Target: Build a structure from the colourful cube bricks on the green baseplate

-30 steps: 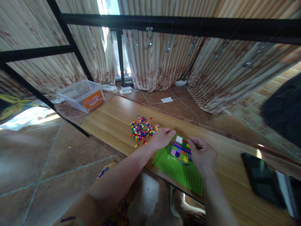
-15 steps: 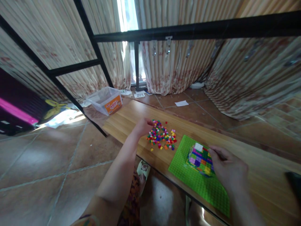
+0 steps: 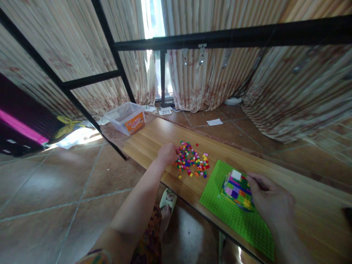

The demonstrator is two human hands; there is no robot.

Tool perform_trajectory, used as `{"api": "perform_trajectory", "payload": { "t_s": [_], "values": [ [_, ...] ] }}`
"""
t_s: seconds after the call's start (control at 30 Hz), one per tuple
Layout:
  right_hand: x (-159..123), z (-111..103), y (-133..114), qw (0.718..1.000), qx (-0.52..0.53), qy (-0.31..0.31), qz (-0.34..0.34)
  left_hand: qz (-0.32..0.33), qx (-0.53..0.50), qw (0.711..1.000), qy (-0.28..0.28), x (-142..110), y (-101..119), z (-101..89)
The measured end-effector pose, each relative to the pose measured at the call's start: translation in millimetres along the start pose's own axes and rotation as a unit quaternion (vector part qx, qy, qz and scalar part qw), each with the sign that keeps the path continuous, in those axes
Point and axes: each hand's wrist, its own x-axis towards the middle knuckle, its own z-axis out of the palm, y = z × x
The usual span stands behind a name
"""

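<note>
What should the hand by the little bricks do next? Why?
Maybe pinch one of the loose bricks with the left hand: it's right at their edge, while the right hand is beside the colourful build on the green baseplate.

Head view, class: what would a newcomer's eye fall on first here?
Probably the bright green baseplate on the wooden table, bearing a multicoloured brick build with the right hand at its right side. Next, the scatter of tiny coloured bricks left of it, the left hand at its edge. Then the orange label on the clear bin by the table's far end.
</note>
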Motion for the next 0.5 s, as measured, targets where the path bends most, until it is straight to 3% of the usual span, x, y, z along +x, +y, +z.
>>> {"api": "perform_trajectory", "payload": {
  "t_s": [0.33, 0.5],
  "values": [
    [0.3, -0.6, -5.3, 1.000, 0.015, 0.008, 0.008, 0.019, 0.033, 0.999, -0.004, 2.0, 2.6, 4.8],
    [0.6, -0.3, -9.4, 0.999, 0.047, 0.019, 0.014, 0.046, -0.041, 0.998, 0.030, 1.9, 6.9, -0.3]
  ]
}}
